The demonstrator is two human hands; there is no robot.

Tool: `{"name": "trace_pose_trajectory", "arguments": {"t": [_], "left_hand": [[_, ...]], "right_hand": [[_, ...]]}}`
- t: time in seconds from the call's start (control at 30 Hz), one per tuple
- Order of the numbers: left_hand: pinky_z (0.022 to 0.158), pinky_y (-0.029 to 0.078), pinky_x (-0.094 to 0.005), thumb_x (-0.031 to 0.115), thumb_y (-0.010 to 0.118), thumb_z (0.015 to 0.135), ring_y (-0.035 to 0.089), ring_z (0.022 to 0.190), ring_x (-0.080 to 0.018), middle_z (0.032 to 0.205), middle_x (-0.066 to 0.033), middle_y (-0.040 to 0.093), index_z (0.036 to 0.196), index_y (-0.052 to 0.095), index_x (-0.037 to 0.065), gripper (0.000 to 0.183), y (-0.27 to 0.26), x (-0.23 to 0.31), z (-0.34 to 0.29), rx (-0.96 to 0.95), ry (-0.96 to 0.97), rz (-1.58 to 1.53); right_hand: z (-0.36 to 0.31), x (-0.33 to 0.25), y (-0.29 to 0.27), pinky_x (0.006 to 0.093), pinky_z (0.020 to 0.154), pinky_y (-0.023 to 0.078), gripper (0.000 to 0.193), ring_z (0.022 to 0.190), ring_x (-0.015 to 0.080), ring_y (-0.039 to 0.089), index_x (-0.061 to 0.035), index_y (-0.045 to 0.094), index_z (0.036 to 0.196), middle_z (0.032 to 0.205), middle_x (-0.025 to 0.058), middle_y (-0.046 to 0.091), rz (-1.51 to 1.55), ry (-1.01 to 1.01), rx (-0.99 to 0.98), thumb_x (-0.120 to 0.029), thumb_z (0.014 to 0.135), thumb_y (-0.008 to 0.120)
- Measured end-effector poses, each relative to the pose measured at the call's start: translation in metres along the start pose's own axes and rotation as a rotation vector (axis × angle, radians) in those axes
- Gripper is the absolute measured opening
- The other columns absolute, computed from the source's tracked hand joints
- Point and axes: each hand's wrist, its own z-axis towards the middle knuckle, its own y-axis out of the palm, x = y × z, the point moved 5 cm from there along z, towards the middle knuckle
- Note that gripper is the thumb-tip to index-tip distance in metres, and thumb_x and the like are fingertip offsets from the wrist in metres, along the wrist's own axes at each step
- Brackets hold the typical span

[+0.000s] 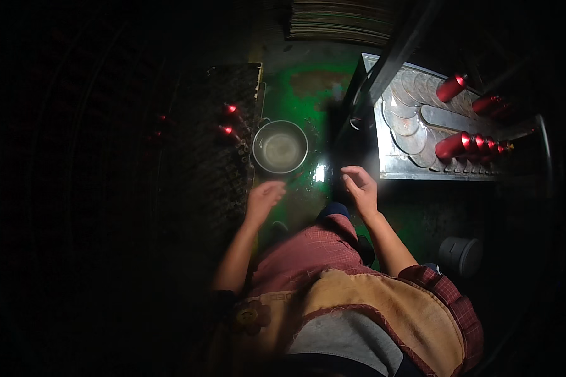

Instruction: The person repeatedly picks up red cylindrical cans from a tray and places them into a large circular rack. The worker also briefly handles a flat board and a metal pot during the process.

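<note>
My left hand [265, 200] hovers just below and left of a round metal pot [280, 146], apart from it as far as I can see. Its fingers are curled and blurred, so their grip is unclear. My right hand [360, 188] is raised left of the metal conveyor table [393, 164]. Thumb and bent fingers stand apart there, with nothing visible between them. On that table, overlapping round plates [404, 122] form a curved track. Shiny red cylinders [453, 146] stand on it in a row, and another red cylinder [451, 88] is on the far run.
A dark rack-like surface with small red-topped pieces [227, 130] lies at left. A dark metal post [399, 53] slants across the table's near corner. A white bucket [460, 256] sits at lower right. Stacked flat sheets [339, 22] lie at the back. The green floor [302, 94] looks wet.
</note>
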Motion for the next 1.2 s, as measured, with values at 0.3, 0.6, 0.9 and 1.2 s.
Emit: {"name": "trace_pose_trajectory", "arguments": {"t": [0.3,0.6,0.9,1.2], "left_hand": [[0.061,0.045,-0.0196,0.016,0.065,0.093,0.057,0.076,-0.0049,0.093,0.0009,0.067,0.117,0.069,0.007,0.025,-0.124,-0.064,-0.063,0.636,-0.14,-0.267],[0.067,0.043,-0.0215,0.011,0.068,0.091,0.052,0.076,-0.0033,0.087,0.0029,0.065,0.127,0.065,0.009,0.036,-0.232,-0.096,-0.082,0.991,-0.311,0.039],[0.11,0.037,-0.047,0.023,0.079,0.076,0.04,0.134,-0.0446,0.155,-0.0247,0.031,0.142,0.052,0.025,0.072,-0.33,-0.059,0.123,0.944,-0.016,0.721],[0.104,0.037,-0.044,0.027,0.084,0.073,0.048,0.122,-0.0376,0.135,-0.0198,0.049,0.123,0.066,0.03,0.053,-0.347,-0.016,0.17,1.285,0.288,0.798]], "right_hand": [[0.066,0.011,0.049,0.02,0.069,0.045,0.018,0.078,0.0053,0.054,-0.0016,0.066,0.11,0.09,-0.0031,0.061,-0.296,0.134,-0.33,0.0,0.093,0.061],[0.179,0.035,0.223,0.0355,0.09,0.053,0.048,0.117,0.0312,0.057,-0.0178,0.061,0.131,0.135,0.0112,0.053,-0.635,-0.259,-0.808,-0.014,0.085,0.072],[0.27,0.104,0.458,0.0462,0.109,0.039,0.062,0.133,0.0432,0.037,-0.0277,0.054,0.139,0.152,0.0165,0.035,-0.754,-0.708,-1.09,-0.019,0.08,0.072],[0.303,0.135,0.567,0.0486,0.112,0.035,0.053,0.129,0.0466,0.037,-0.0443,0.061,0.127,0.148,0.022,0.035,-0.799,-0.844,-0.932,-0.029,0.078,0.075]]}}
